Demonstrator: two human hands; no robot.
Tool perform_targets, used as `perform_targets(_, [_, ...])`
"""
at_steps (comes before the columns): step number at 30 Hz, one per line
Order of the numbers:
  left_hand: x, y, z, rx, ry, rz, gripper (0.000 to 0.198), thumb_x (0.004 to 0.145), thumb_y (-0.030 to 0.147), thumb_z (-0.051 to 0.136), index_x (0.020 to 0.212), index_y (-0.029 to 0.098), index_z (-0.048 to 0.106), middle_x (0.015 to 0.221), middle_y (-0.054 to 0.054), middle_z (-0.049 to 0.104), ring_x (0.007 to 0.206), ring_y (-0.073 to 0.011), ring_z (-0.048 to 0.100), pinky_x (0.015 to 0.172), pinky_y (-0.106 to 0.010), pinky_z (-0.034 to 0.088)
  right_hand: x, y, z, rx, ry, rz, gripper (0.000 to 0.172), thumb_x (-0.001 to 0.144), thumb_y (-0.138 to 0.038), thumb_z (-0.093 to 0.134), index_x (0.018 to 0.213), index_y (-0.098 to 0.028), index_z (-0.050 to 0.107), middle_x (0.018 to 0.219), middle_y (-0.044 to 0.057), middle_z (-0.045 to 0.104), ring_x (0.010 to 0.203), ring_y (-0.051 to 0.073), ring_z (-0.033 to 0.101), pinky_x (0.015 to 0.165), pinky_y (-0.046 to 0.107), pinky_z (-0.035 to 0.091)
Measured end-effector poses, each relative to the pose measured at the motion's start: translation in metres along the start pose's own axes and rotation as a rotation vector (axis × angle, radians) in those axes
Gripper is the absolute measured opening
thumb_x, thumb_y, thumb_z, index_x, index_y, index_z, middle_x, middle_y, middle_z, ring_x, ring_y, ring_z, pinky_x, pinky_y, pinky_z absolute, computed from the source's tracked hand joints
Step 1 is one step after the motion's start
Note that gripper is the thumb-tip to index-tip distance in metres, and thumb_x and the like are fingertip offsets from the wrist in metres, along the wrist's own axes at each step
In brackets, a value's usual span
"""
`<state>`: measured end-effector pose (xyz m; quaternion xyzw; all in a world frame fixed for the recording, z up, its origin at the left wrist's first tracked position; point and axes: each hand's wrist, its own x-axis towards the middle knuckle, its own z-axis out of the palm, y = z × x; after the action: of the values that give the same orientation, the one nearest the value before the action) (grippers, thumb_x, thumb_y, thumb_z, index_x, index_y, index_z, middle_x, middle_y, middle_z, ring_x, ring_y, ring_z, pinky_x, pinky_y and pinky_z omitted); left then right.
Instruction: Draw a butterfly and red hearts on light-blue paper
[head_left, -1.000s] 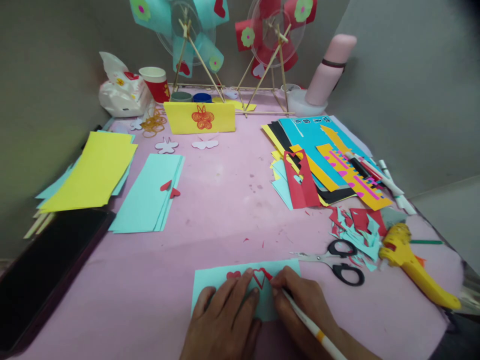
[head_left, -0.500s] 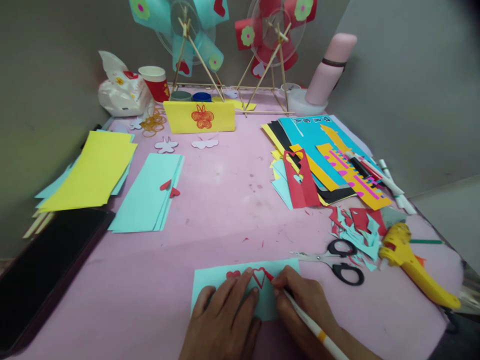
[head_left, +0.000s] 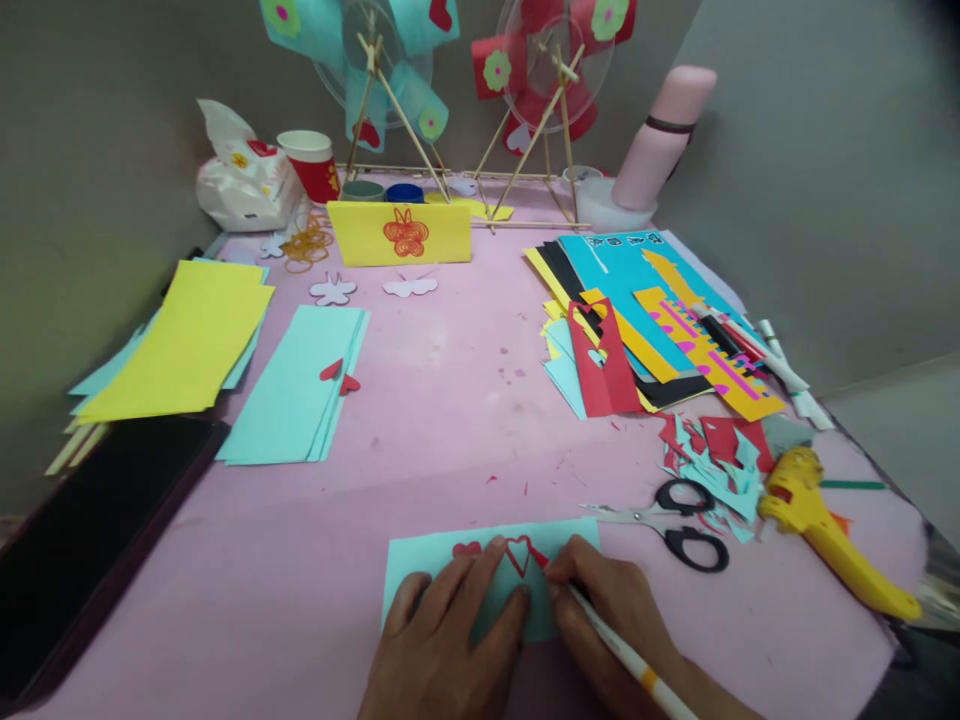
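A light-blue paper strip (head_left: 416, 555) lies flat at the front of the table. My left hand (head_left: 454, 640) rests on it with the fingers stretched out, pressing it down. In my right hand (head_left: 615, 625) is a white felt-tip pen (head_left: 626, 655) with a red tip, which touches or nearly touches the paper. Left of the tip is a red heart outline (head_left: 519, 555), thickly drawn. A filled red heart (head_left: 466, 549) shows partly beyond my left fingers, its lower part hidden. Black-handled scissors (head_left: 660, 518) lie just beyond my right hand, blades pointing left.
Paper scraps (head_left: 716, 470) and a yellow glue gun (head_left: 832, 530) lie at the right. Coloured sheets (head_left: 637, 290) are piled behind them. A phone (head_left: 97, 540), yellow paper (head_left: 180, 340) and blue strips (head_left: 296, 385) occupy the left. Two stick-framed pinwheels (head_left: 375, 75) stand at the back.
The pen tip has moved slightly right and down beside the heart outline. My left thumb has shifted a little to the right on the paper.
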<state>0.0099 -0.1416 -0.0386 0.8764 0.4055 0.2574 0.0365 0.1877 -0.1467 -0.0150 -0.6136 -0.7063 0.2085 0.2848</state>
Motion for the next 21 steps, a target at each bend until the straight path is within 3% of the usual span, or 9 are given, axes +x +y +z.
perform_targets(10, [0.0013,0.0017,-0.0028,-0.020,-0.043,-0.016,0.025,0.090,0.025,0.044,0.103,0.031,0.064,0.117,-0.001,0.066,0.103,-0.0210,0.058,0.080,-0.035,0.035,-0.0017,0.0015,0.0009,0.006,-0.026,-0.001,0.015,0.070,-0.009,0.037,0.067,-0.023,0.044,0.046,-0.005,0.057,0.036,0.010,0.052,0.038,0.017,0.034])
perform_targets(15, [0.0012,0.0007,0.0010,-0.042,0.070,-0.006,0.026,0.091,0.027,0.041,0.098,0.029,0.066,0.114,-0.002,0.067,0.100,-0.0210,0.059,0.078,-0.035,0.035,-0.0011,0.0019,-0.0014,0.003,-0.054,-0.017,0.016,0.069,-0.009,0.036,0.068,-0.022,0.044,0.046,-0.006,0.056,0.036,0.009,0.051,0.038,0.017,0.033])
perform_targets(18, [0.0009,0.0004,0.0019,-0.042,0.014,-0.013,0.024,0.090,0.027,0.044,0.099,0.029,0.066,0.116,-0.002,0.067,0.101,-0.0211,0.059,0.079,-0.035,0.035,-0.0013,0.0030,-0.0027,0.022,-0.087,-0.043,0.015,0.070,-0.009,0.036,0.068,-0.023,0.043,0.046,-0.006,0.054,0.035,0.009,0.049,0.038,0.017,0.032])
perform_targets(21, [-0.0014,0.0010,0.0047,-0.051,0.061,-0.020,0.026,0.090,0.027,0.042,0.099,0.029,0.067,0.116,-0.002,0.067,0.100,-0.0214,0.060,0.079,-0.035,0.034,-0.0030,0.0034,-0.0018,0.037,-0.099,-0.058,0.015,0.071,-0.009,0.037,0.068,-0.022,0.043,0.046,-0.007,0.052,0.034,0.008,0.047,0.038,0.017,0.032])
